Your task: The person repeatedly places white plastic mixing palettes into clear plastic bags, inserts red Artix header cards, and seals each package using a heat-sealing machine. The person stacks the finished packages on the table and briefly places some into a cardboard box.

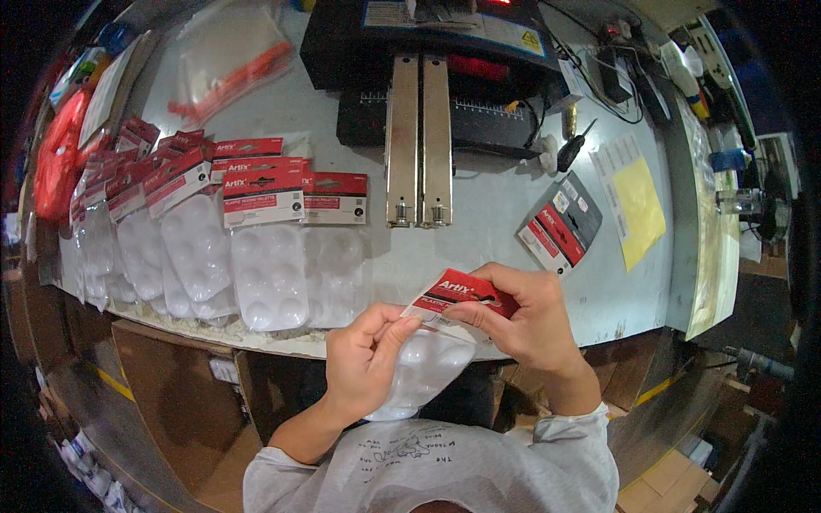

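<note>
Red-and-white header card (pixel 439 297) is pinched between thumb and fingers of the left hand (pixel 363 363) at its lower-left corner and of the right hand (pixel 532 323) at its right side, both hands closed down to the card; the white plastic palette (pixel 422 369) extends below the card, between the hands. Beyond the left hand, to its upper left, packaged palettes (pixel 269 278) overlap on the table (pixel 487 209). Beyond the right hand lie red-and-grey cards (pixel 558 237), then a yellow sheet (pixel 641 214) farther right.
</note>
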Motion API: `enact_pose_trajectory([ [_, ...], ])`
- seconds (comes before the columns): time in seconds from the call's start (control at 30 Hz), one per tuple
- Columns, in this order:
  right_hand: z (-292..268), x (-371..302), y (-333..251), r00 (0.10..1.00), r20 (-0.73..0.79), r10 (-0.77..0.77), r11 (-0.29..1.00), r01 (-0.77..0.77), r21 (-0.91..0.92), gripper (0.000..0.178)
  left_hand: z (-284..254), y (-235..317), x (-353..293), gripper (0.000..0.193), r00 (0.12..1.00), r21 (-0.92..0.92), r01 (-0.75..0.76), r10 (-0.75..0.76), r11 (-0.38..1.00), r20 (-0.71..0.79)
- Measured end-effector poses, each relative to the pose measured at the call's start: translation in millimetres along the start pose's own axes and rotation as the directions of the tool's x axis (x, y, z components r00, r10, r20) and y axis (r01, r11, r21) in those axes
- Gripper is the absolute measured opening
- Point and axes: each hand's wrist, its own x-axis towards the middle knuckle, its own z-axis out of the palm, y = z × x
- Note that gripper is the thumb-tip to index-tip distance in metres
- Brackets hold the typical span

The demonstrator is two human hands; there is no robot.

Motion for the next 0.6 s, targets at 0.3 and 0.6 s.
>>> enact_pose_trajectory([
  [0.3, -9.2, 5.2, 26.8, 0.964, 0.100, 0.244, 0.944, -0.260, 0.202, 0.024, -10.0, -8.3, 9.3, 0.016, 0.913, -0.044, -0.060, 0.038, 0.997, -0.405],
  [0.6, 18.6, -13.5, 45.4, 0.893, 0.205, 0.401, 0.708, -0.444, 0.550, 0.015, -16.9, -15.6, 12.0, 0.024, 0.947, 0.106, -0.033, 0.065, 0.994, -0.316],
])
